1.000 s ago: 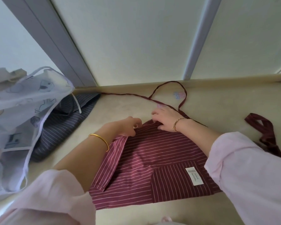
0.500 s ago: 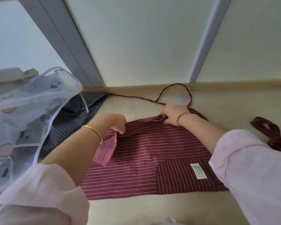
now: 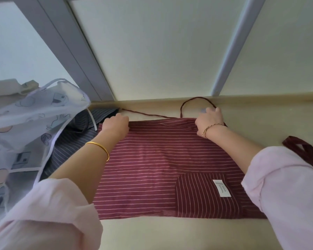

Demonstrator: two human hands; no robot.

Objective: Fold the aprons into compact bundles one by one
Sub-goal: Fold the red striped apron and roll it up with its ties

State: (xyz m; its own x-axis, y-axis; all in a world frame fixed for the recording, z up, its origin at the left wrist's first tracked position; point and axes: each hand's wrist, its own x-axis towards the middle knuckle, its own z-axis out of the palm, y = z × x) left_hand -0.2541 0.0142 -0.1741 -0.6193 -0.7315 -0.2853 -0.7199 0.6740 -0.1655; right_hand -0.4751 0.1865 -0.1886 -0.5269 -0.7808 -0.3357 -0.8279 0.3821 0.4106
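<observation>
The dark-red, white-striped cloth apron (image 3: 163, 165) lies spread flat on the beige ledge (image 3: 170, 233). The left hand (image 3: 116, 124) at eleven o'clock and right hand (image 3: 209, 120) at one o'clock each pinch a far corner with curled fingers. Best to pull both corners taut and level before folding, tucking the thin red ties (image 3: 192, 101) inside.

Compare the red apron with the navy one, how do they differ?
The red apron lies spread flat, centred on the surface; the navy apron is crumpled at the left, partly under a white printed apron. Both hands, left hand and right hand, grip the red apron's far edge; nothing holds the navy apron. Both have thin pale stripes.
</observation>
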